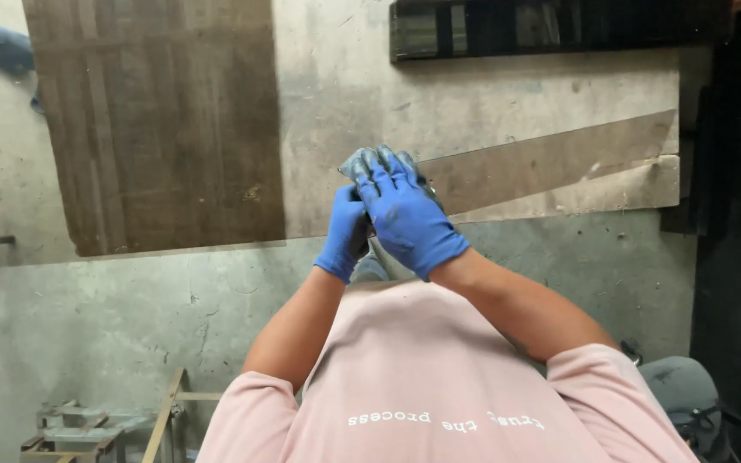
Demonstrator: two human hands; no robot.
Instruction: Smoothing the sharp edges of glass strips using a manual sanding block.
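The pink shirt (439,386) fills the bottom of the view, both bare forearms rising from it to meet in front of the chest. The right hand (406,216), in a blue glove with grey, grimy fingertips, lies over the left hand (345,233), also gloved in blue. Both are curled around something small and dark held between them, above the edge of the boards; what it is cannot be told, since the gloves hide nearly all of it. To work it well, the person would likely need a firm, steady pinch with both hands and clean fingertips, as the dust on the rubber looks slippery. Beyond the hands, a long tapered board (559,159), flat and brown, lies on a paler sheet. A large dark panel (156,120) with faint grain sits to the left. The concrete floor (87,317) is rough and stained.
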